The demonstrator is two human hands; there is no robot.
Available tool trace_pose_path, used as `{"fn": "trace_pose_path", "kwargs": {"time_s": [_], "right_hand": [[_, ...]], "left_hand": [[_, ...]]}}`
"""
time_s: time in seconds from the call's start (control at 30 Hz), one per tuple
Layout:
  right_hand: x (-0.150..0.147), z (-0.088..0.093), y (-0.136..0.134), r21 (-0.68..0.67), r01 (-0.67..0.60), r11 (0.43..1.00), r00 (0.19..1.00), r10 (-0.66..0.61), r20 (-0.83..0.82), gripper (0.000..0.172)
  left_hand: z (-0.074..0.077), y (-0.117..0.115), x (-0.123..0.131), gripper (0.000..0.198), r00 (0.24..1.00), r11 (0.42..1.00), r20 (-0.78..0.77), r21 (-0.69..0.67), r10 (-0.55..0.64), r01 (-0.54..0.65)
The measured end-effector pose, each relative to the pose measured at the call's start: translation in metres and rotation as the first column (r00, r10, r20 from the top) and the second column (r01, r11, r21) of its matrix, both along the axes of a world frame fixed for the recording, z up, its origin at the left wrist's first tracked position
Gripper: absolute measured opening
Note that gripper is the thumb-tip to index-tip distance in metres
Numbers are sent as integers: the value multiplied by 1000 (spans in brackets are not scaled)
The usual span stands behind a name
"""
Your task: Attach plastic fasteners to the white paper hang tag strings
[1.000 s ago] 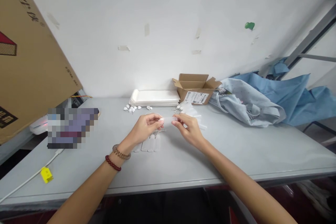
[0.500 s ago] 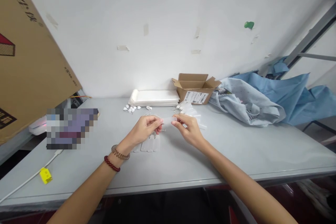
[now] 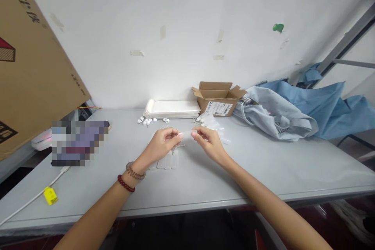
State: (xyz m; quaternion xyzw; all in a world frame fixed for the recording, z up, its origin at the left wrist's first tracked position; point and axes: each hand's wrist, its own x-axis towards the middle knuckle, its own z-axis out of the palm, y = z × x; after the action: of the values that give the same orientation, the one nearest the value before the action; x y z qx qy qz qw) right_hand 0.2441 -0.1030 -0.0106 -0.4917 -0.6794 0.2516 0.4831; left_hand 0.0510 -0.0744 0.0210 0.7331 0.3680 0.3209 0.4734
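Both my hands are raised just above the grey table [image 3: 205, 179], fingertips meeting over its middle. My left hand [image 3: 162, 143] and my right hand [image 3: 208, 142] each pinch one end of a small clear plastic piece [image 3: 186, 134] held between them. Directly below them, a row of similar clear pieces [image 3: 165, 163] lies flat on the table. More clear pieces [image 3: 215, 125] are heaped just behind my right hand. My left wrist wears two bead bracelets.
An open cardboard box [image 3: 218, 97], a stack of white sheets [image 3: 172, 109] and small white parts [image 3: 148, 121] sit by the wall. Blue cloth [image 3: 293, 109] covers the right. A large cardboard box [image 3: 32, 66] leans at left, near a white cable with a yellow tag [image 3: 50, 195].
My hands have drawn slightly closer together around the clear piece; otherwise nothing has moved.
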Motion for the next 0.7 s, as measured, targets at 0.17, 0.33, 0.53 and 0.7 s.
{"fn": "trace_pose_path", "kwargs": {"time_s": [0.17, 0.33, 0.53, 0.7], "right_hand": [[-2, -2, -1, 189, 7, 982, 995, -26, 101, 24], [-2, -2, -2, 233, 27, 972, 993, -53, 106, 23], [-2, -2, -2, 188, 17, 982, 992, -40, 122, 25], [-2, -1, -2, 177, 18, 984, 992, -40, 124, 26]], "left_hand": [[-3, 5, -1, 39, 999, 994, -30, -111, -14, 11], [-8, 7, -1, 43, 999, 981, 4, -185, -54, 54], [-4, 5, 0, 41, 999, 980, 31, -199, -15, 21], [-4, 4, 0, 41, 1000, 980, 27, -197, 0, 6]]}}
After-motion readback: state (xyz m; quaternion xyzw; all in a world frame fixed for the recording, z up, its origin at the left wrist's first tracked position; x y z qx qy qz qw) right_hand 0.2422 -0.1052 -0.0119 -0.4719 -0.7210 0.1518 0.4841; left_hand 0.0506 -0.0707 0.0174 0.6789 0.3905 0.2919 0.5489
